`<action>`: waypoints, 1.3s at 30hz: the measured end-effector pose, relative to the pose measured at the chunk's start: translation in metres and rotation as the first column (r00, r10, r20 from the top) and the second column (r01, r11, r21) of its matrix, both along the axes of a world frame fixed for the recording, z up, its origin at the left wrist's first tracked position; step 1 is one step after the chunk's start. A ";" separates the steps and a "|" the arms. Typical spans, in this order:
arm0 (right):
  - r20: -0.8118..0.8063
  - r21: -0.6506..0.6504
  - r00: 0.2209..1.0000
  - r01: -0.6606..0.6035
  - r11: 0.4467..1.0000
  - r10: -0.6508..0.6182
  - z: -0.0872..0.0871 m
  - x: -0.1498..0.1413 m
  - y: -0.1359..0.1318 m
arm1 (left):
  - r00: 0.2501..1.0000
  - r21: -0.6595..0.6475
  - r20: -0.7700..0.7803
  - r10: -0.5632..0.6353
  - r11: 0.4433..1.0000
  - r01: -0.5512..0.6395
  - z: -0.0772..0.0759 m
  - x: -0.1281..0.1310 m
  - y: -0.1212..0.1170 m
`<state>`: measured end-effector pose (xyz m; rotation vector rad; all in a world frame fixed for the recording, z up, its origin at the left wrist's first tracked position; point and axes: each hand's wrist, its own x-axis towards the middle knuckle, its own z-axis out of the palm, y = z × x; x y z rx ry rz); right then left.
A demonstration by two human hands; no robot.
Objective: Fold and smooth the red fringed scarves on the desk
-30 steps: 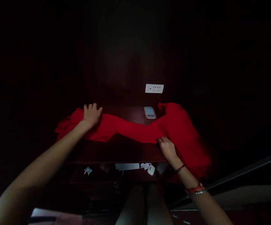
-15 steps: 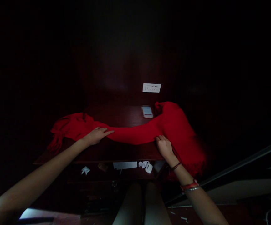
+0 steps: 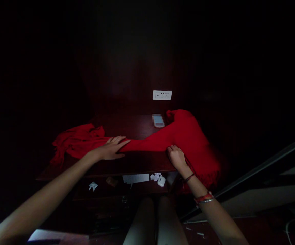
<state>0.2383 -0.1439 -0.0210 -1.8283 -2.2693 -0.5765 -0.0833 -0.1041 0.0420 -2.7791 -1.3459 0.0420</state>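
Note:
A long red scarf (image 3: 152, 143) with fringed ends stretches across the dark wooden desk (image 3: 137, 163). Its left end lies bunched, while the wide right part drapes over the desk's right side toward the front. My left hand (image 3: 113, 148) rests on the narrow stretch left of the middle, fingers spread and a ring on one of them. At the scarf's lower edge on the right, my right hand (image 3: 176, 157) has its fingers curled closed on the cloth.
A blurred pale packet (image 3: 158, 120) lies behind the scarf, below a white wall socket (image 3: 162, 95). Under the desktop, an open shelf or drawer holds crumpled paper (image 3: 93, 186), a paper sheet (image 3: 136, 178) and a white earbud case (image 3: 161, 181). A dark rail (image 3: 265, 170) slants at the right.
My left hand has slid slightly right and opened its fingers wider. The scarf's middle stretch has become narrower and straighter. My right hand keeps nearly the same place.

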 end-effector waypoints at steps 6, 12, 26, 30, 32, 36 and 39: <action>-0.086 0.000 0.987 -0.140 0.990 0.139 0.004 -0.015 0.004 | 0.992 0.217 0.073 0.099 0.970 -0.113 -0.036 0.057 -0.004; -0.220 0.063 0.945 -0.233 0.970 0.242 0.005 -0.035 0.007 | 0.995 0.280 0.049 0.089 0.955 -0.099 -0.036 0.062 0.002; -0.220 0.078 0.947 -0.221 0.972 0.233 -0.003 -0.029 -0.002 | 0.972 0.380 -0.070 0.224 0.907 -0.181 -0.019 0.016 -0.036; -0.164 0.041 0.921 -0.353 0.935 0.355 -0.001 -0.028 -0.008 | 0.989 0.147 -0.125 0.076 0.987 -0.058 -0.022 -0.001 -0.062; -0.136 0.020 0.902 -0.410 0.912 0.409 0.000 -0.029 -0.011 | 0.993 0.000 -0.116 0.027 1.000 -0.027 -0.024 -0.006 -0.070; -0.072 -0.014 0.887 -0.458 0.889 0.456 0.005 -0.032 -0.017 | 0.998 -0.263 -0.044 -0.047 0.964 0.034 -0.006 -0.006 -0.064; -0.040 -0.033 0.882 -0.470 0.882 0.469 0.008 -0.036 -0.019 | 0.991 -0.372 0.033 -0.131 0.919 0.134 0.011 0.005 -0.041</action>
